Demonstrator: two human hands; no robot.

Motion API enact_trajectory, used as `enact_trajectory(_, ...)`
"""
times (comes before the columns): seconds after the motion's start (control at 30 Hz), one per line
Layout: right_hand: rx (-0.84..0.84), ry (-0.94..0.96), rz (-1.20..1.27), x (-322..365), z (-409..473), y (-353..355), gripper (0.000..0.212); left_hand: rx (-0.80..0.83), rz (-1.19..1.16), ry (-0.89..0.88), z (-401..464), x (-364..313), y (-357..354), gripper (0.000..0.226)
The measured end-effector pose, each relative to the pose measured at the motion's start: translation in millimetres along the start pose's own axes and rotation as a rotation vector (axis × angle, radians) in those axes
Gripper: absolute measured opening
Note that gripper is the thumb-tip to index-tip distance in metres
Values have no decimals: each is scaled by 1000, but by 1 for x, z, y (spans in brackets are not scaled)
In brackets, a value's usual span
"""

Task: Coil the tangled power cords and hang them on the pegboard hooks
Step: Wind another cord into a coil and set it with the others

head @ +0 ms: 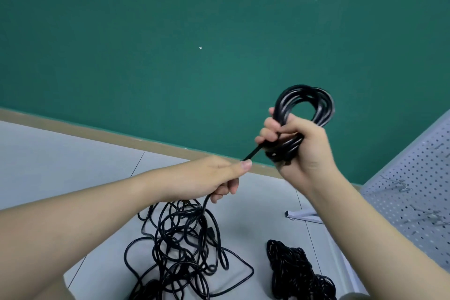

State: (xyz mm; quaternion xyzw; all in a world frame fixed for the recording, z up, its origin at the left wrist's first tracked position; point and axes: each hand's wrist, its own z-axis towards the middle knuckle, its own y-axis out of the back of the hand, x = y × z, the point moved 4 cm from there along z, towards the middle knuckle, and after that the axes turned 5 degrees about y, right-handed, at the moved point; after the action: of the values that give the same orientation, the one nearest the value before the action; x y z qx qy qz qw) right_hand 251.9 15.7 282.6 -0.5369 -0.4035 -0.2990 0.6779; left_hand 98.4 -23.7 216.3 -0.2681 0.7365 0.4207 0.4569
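Presently the right hand [300, 143] grips a finished coil [305, 105], keeping its loops together; the left hand [214, 178] pinches the feeding cord [250, 153] taut above the tangled pile [180, 246] on the floor [73, 153]; pegboard [418, 190] stands at right.

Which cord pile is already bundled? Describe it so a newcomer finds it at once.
Start at the white pegboard on the right and look down to the grey floor. The bundled pile lies at the pegboard's foot, dense and compact, unlike the loose tangle to its left.
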Motion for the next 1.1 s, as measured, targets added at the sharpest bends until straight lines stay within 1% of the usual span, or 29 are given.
enact_trajectory(0.1,-178,33,119,12,8,19,26,-6,211,81,-1,16,10,47)
enact_trajectory(0.17,-267,78,154,22,13,34,24,-19,301,133,-1,24,20,42)
enact_trajectory(0.23,-344,126,120,30,17,48,22,-12,321,199,-2,34,32,42)
enact_trajectory(0.3,-395,151,57,32,18,58,19,-15,318,229,-5,42,43,45)
enact_trajectory(0.4,-415,143,-42,23,19,63,13,-34,293,176,-10,43,51,48)
enact_trajectory(0.47,-376,113,-90,19,18,63,8,-45,245,96,-13,34,50,48)
enact_trajectory(0.53,-327,80,-115,17,17,62,13,-80,182,11,-15,23,49,49)
enact_trajectory(0.67,-225,15,-187,8,12,52,22,-222,104,-152,-18,4,54,54)
enact_trajectory(0.73,-174,-49,-258,1,9,44,33,-274,86,-206,-19,-3,54,55)
enact_trajectory(0.83,-74,-195,-397,-12,4,34,58,-307,76,-268,-20,-13,49,53)
enact_trajectory(0.9,34,-288,-499,-22,0,27,69,-316,69,-305,-19,-18,42,53)
enact_trajectory(0.97,233,-370,-573,-33,-6,16,77,-334,59,-332,-18,-22,34,53)
enact_trajectory(1.0,346,-412,-599,-40,-10,10,77,-354,60,-340,-18,-23,32,50)
enact_trajectory(1.03,442,-453,-626,-45,-15,4,71,-376,64,-346,-18,-24,31,45)
enact_trajectory(1.07,501,-491,-652,-49,-19,0,62,-397,66,-348,-17,-25,32,42)
enact_trajectory(1.1,523,-525,-678,-51,-22,-2,56,-423,73,-345,-17,-25,33,41)
